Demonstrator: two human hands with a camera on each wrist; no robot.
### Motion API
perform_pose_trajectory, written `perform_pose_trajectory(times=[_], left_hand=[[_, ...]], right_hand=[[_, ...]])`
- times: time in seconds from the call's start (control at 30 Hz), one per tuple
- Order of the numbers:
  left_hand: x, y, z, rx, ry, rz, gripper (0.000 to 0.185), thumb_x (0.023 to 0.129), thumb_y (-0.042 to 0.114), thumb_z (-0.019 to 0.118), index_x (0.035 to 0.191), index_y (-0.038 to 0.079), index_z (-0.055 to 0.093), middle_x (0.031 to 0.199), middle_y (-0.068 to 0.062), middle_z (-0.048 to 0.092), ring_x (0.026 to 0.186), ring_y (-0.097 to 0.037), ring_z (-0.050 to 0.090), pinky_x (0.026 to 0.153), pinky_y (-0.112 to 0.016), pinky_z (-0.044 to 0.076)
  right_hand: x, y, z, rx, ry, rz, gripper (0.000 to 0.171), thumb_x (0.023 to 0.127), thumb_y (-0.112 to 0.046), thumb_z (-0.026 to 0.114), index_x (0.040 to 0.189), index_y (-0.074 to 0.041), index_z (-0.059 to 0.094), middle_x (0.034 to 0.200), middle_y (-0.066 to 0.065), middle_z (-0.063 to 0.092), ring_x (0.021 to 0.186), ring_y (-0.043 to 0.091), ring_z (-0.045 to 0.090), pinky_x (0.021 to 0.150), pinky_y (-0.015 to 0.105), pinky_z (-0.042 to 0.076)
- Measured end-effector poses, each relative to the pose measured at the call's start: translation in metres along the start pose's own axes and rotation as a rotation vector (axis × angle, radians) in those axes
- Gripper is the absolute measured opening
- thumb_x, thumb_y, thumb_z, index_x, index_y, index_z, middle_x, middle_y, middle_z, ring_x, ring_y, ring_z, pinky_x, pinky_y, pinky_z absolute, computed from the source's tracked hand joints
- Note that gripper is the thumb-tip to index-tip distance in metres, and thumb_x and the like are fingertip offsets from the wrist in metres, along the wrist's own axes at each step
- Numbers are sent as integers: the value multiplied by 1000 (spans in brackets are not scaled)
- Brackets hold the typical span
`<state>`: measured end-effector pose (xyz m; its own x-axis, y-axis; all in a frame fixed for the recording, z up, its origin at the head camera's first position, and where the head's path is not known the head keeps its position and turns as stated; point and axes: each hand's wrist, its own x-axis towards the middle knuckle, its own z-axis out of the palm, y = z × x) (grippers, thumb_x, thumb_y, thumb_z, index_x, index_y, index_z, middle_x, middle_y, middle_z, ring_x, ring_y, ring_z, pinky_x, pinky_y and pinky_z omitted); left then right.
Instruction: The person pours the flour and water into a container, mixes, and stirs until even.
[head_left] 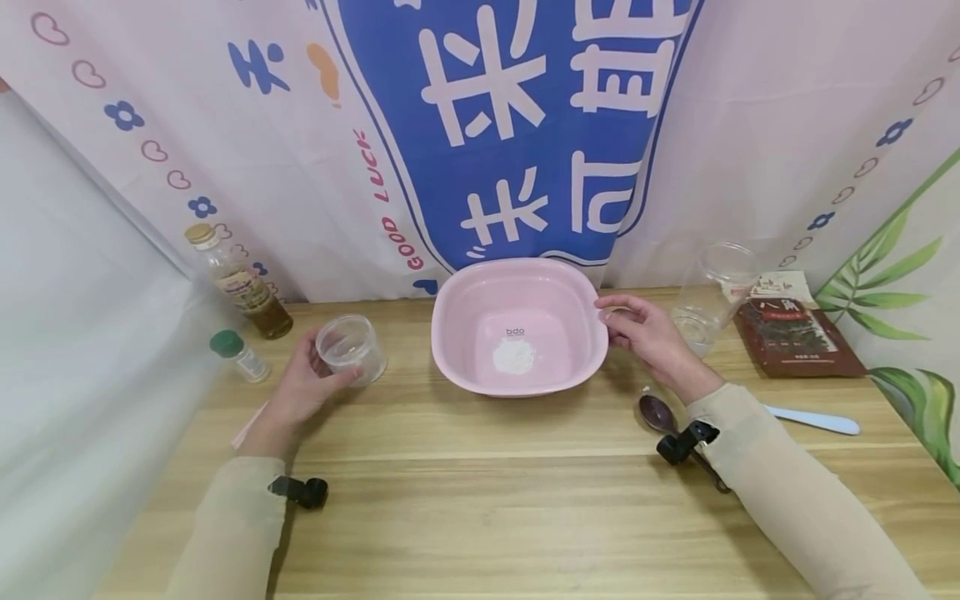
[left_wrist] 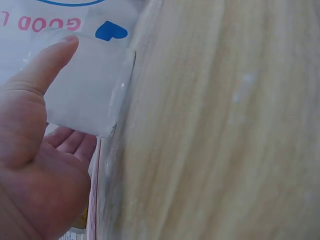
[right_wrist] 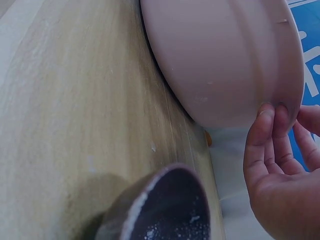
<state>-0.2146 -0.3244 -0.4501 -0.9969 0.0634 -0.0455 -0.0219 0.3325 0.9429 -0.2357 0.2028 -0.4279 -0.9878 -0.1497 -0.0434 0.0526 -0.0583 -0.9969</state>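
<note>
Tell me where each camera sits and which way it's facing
Head: worn on the head, looking forward and down at the table; both sleeved forearms and both hands show.
Left wrist: beside the left hand, looking along the tabletop; thumb and palm hold a clear cup.
Right wrist: low by the right hand, looking at the pink basin, fingertips on its rim, a dark spoon below.
Shared: head and right wrist both show basin and spoon; head and left wrist share the cup.

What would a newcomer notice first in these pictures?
The pink basin in the middle of the wooden table, with a small heap of white powder inside. The right hand touches its rim, and the left hand holds a clear plastic cup beside it.
</note>
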Motion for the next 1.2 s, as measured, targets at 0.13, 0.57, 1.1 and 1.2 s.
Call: perform_pose_trajectory(times=[0.13,0.57,1.1,1.2], left_hand=[[-1,2,-2,-12,7,2,102,93,3,82,168,1,12,176,-22,27,164,-41,26,135,-57,19],[2,0,-12,-17,10,-28,106,94,13,85,171,7,12,176,-19,29,164,-39,28,135,-57,21],[-10,6,-19,13,84,20,111,96,14,83,173,10,4,179,-21,16,166,-43,19,135,-59,14],[-12,9,-22,23,110,59,105,97,9,79,173,8,6,177,-24,20,165,-43,22,137,-53,17]], right_hand=[[0,-1,0,-5,1,2,28,107,-1,58,134,7,60,96,-7,76,86,4,73,80,21,63],[0,-3,1,-11,19,9,38,107,-1,62,140,16,56,96,-6,73,86,5,72,81,21,63],[1,-4,2,-16,12,-15,42,106,2,60,142,22,50,93,-6,74,83,5,71,78,20,62],[1,-4,2,-20,12,-20,43,106,2,60,142,23,50,93,-7,74,83,4,71,78,20,62]])
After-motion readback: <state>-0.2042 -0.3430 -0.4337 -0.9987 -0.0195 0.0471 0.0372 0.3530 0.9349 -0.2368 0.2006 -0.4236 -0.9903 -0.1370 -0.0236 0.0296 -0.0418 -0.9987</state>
